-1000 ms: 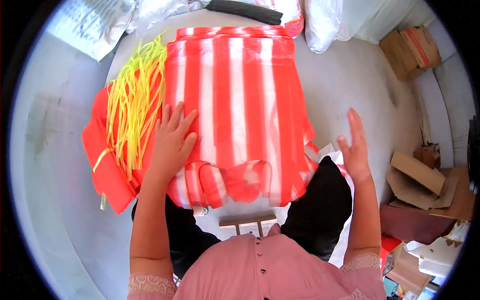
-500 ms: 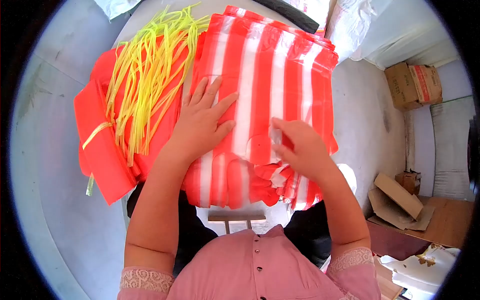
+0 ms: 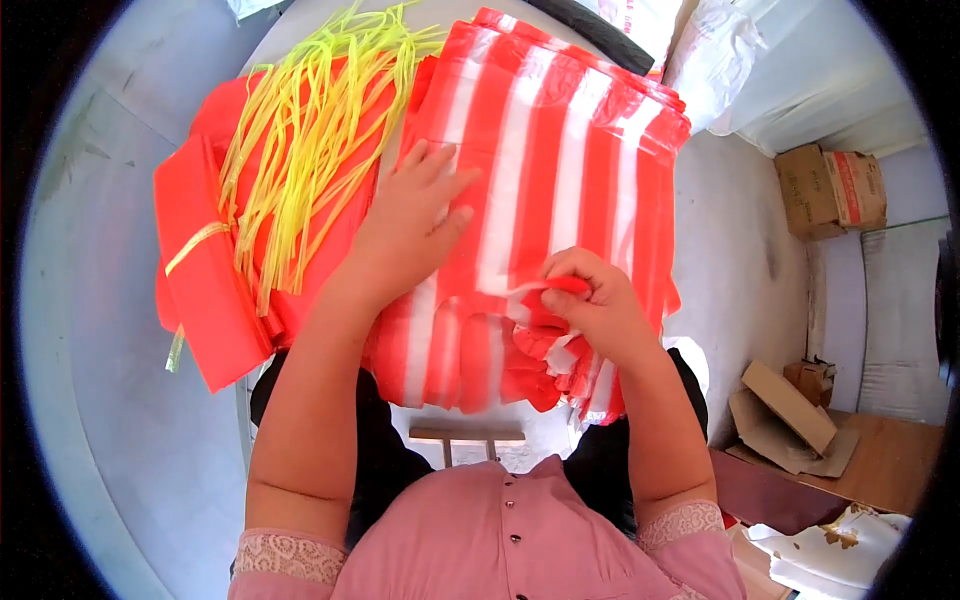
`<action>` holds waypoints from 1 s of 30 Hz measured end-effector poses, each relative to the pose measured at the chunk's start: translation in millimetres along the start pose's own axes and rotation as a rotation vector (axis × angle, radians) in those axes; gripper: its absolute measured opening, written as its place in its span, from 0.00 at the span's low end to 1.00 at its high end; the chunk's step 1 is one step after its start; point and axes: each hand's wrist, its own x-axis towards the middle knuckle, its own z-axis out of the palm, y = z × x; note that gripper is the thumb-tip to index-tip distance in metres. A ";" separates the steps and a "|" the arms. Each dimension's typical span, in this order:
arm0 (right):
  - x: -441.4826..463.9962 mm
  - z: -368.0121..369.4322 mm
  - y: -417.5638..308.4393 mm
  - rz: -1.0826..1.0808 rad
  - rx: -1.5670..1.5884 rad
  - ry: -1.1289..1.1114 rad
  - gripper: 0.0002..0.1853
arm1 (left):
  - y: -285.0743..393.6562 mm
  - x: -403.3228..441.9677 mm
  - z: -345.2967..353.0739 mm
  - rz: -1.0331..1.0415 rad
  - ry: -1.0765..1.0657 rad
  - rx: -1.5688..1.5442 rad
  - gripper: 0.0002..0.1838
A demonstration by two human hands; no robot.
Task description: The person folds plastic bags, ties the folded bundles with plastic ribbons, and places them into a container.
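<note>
The right hand point(image 3: 600, 305) has its fingers closed in a pinch on a raised edge of the striped plastic point(image 3: 540, 180), near the ruffled end of its pile on the table point(image 3: 300, 28). The left hand point(image 3: 415, 235) lies spread on the pile's left side, fingers apart, gripping nothing. Left of it, yellow strings point(image 3: 315, 150) drape over red plastic point(image 3: 195, 270). Past the pile's far end lies a black roll point(image 3: 600, 36)

Saw an open carton point(image 3: 785, 425) on a brown surface point(image 3: 898, 450). Noticed a small box point(image 3: 812, 380) just behind the carton, a larger cardboard box point(image 3: 830, 190) well beyond it, a white plastic bag point(image 3: 712, 60) far to its upper left and a brown-patched white item point(image 3: 825, 552) below it.
</note>
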 end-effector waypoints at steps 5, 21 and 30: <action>6.7 -14.3 0.1 0.192 0.187 -0.022 0.10 | 9.6 -6.7 -23.3 -0.392 0.277 -0.712 0.18; 1.9 -0.4 2.1 0.220 0.404 0.133 0.14 | 50.9 -59.3 -61.6 -0.709 -0.014 -0.977 0.39; 0.5 -3.2 5.1 0.088 0.184 -0.059 0.10 | 57.4 -97.5 -86.9 -0.756 -0.302 -1.090 0.47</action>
